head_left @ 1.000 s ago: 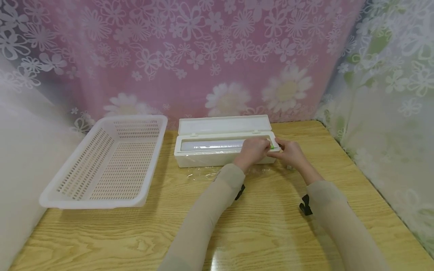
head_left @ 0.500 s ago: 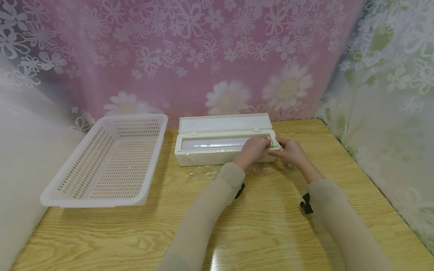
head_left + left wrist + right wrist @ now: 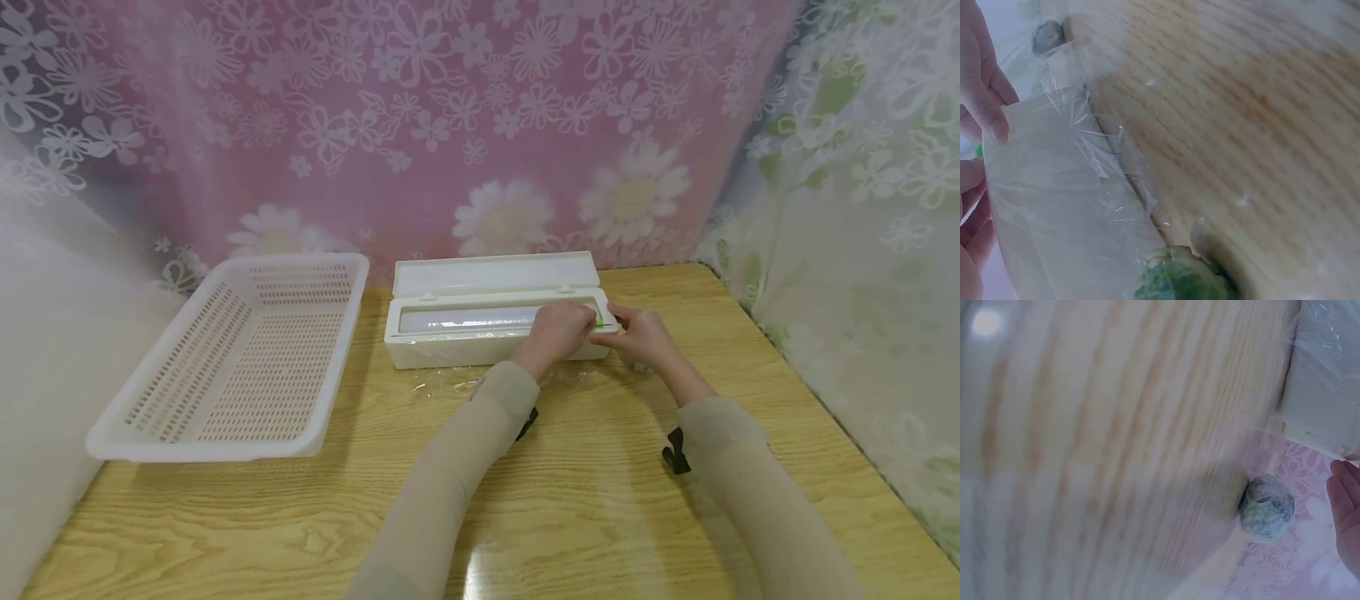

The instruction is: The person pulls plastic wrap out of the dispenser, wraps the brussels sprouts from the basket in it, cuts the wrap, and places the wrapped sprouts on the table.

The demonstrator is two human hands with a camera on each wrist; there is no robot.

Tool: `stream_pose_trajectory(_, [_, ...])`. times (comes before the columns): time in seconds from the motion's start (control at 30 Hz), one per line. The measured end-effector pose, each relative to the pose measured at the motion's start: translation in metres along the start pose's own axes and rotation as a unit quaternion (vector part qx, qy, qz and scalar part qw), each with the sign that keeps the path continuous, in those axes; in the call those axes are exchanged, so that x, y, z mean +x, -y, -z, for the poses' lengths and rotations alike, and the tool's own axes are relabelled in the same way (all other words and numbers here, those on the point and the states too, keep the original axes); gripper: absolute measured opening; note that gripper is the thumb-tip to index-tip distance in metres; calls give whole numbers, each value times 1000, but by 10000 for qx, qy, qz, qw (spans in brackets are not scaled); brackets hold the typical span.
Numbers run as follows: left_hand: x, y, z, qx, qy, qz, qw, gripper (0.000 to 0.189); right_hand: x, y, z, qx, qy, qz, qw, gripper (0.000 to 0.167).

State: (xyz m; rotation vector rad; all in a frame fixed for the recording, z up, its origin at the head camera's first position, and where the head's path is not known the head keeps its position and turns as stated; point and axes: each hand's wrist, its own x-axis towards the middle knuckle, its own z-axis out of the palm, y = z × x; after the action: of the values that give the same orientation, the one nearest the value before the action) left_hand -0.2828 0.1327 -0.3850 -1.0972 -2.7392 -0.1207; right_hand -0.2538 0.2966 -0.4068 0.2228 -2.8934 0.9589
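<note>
White box (image 3: 442, 355), lid (image 3: 495, 275) raised at the back, on a wooden table (image 3: 585, 517); a roll (image 3: 468, 320) lies inside and clear film (image 3: 442, 383) trails from the front. The left hand (image 3: 561, 333) is over the box's right part, fingers curled, pinching a green slider (image 3: 600, 324). The right hand (image 3: 645, 337), just to its right, grasps the box's right end between thumb and finger. A film-wrapped ball (image 3: 1266, 509) sits near that hand.

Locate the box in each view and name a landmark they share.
Head: box at the centre of the picture.
Left wrist: box at lower left, cut off at the bottom.
Right wrist: box at upper right, cut off.
Shared landmark: clear film over its front.
</note>
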Motion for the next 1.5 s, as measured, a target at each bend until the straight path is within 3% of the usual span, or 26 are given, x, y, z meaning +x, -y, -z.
stream_pose_trajectory(0.17, [-3, -1, 2, 152, -50, 2, 9999, 11, -1, 3, 1, -5, -2, 11, 10000, 77])
stream_pose_trajectory(0.53, [-2, 4, 1, -85, -154, -261, 9995, 10, 0, 6, 0, 78, 63, -61, 9999, 79])
stream_pose_trajectory(0.93, [-6, 12, -1, -165, -7, -347, 9993, 15, 1, 3, -4, -36, 25, 46, 10000, 78])
stream_pose_trajectory(1.17, [-10, 18, 2, 42, 14, -366, 9993, 17, 0, 3, -4, -77, -65, 74, 9999, 77])
stream_pose_trajectory(1.5, [-19, 27, 8, 67, 182, -280, 9994, 18, 1, -1, -2, -91, 55, -122, 9999, 79])
